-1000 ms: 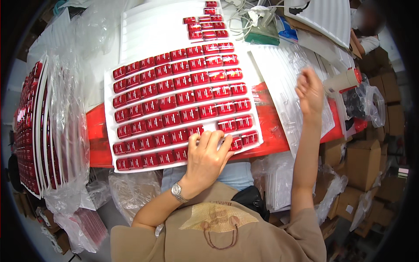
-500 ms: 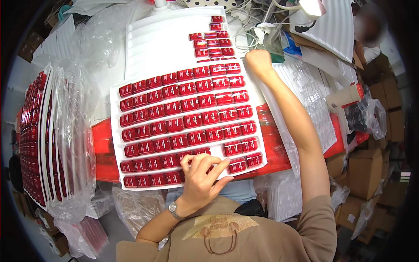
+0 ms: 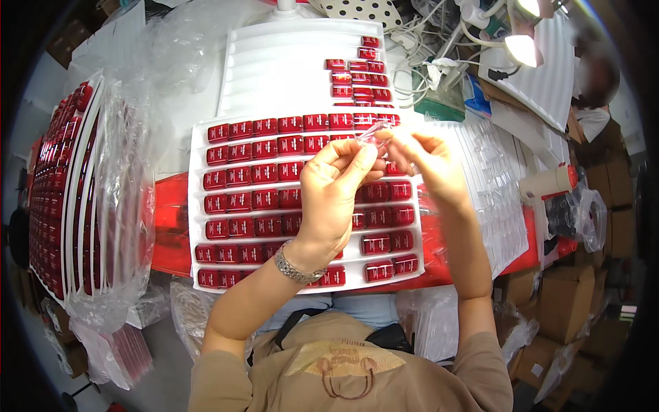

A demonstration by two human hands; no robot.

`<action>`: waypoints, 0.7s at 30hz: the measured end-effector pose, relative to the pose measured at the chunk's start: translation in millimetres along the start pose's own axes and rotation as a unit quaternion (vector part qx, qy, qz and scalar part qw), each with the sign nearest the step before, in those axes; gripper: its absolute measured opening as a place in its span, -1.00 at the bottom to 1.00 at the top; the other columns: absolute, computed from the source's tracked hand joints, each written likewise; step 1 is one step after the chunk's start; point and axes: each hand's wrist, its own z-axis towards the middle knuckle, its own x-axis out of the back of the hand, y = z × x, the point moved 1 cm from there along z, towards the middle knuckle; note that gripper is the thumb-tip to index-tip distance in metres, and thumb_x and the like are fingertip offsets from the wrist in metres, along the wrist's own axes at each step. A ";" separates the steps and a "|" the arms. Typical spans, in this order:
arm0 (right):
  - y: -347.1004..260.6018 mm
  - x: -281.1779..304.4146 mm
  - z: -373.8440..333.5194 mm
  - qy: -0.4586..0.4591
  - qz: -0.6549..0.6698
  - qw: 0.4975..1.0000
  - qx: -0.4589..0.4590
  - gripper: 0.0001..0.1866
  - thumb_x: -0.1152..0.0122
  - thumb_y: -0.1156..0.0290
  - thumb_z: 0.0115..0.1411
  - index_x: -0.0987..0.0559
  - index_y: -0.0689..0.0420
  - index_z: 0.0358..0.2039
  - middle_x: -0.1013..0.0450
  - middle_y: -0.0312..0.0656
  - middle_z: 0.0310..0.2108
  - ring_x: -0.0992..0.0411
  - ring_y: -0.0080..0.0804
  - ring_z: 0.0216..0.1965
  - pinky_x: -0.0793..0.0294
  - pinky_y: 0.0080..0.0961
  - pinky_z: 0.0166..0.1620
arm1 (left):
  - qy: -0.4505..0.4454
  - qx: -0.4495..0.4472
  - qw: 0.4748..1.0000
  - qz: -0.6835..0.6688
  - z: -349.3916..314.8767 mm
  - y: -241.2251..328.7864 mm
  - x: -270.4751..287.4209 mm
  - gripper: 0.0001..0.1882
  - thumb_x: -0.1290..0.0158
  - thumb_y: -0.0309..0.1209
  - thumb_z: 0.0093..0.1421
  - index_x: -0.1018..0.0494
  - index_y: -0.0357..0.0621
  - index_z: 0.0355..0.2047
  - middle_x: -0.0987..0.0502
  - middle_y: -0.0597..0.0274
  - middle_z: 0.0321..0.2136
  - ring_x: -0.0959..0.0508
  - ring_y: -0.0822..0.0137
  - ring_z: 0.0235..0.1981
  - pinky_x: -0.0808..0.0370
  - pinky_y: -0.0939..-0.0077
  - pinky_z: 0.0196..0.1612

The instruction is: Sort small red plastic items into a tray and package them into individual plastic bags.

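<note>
Above the middle of the white tray (image 3: 274,189), my left hand (image 3: 333,185) pinches a small clear plastic piece (image 3: 373,132) between thumb and fingers. My right hand (image 3: 432,161) is at its right side, fingers curled together and partly blurred; what they hold, if anything, cannot be made out. Rows of small red glossy blocks (image 3: 265,150) with pale print fill much of the tray below my hands. Gaps show in its two nearest rows, right of the middle. My hands and forearms hide part of the blocks.
Behind lies another white tray (image 3: 274,65) with several red blocks at its right. A plastic-wrapped stack of filled trays (image 3: 89,199) stands at left. Clear moulded trays (image 3: 491,185) lie at right. Lit lamps (image 3: 523,49) and tangled cables are at the back right, cardboard boxes (image 3: 566,302) beyond.
My left hand has risen from the tray's near edge to above its middle. My right hand has come back from the far right to meet it, and a clear plastic piece now shows between them.
</note>
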 end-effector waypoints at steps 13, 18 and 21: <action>76.0 132.9 138.3 0.217 -0.530 0.793 0.210 -0.73 -0.19 0.37 0.05 -0.57 0.32 -0.30 -0.51 0.01 -0.43 -0.52 -0.21 -0.41 -0.45 -0.35 -0.36 | 0.009 -0.025 0.996 0.080 -0.2 5.8 20.0 -0.85 -0.01 -0.47 0.23 -0.50 -0.29 -0.28 -0.58 0.07 -0.34 -0.58 0.41 -0.35 -0.57 0.57 -0.21; -34.0 -0.4 21.2 -0.044 -0.376 0.791 0.480 -0.75 -0.23 0.62 -0.12 -0.56 0.16 -0.35 -0.52 -0.19 -0.37 -0.44 -0.37 -0.35 -0.40 -0.56 -0.37 | -0.002 -0.003 0.997 0.079 3.2 8.7 23.8 -0.86 -0.06 -0.49 0.19 -0.52 -0.34 -0.31 -0.59 0.15 -0.41 -0.57 0.46 -0.41 -0.53 0.61 -0.28; -15.2 -31.9 -6.7 0.003 -0.480 0.779 0.404 -0.68 -0.21 0.63 -0.23 -0.54 0.15 -0.35 -0.51 -0.22 -0.38 -0.43 -0.29 -0.35 -0.40 -0.50 -0.34 | -0.010 -0.020 0.997 0.077 2.2 2.9 21.8 -0.87 -0.02 -0.53 0.20 -0.50 -0.34 -0.29 -0.57 0.19 -0.40 -0.55 0.49 -0.40 -0.52 0.63 -0.27</action>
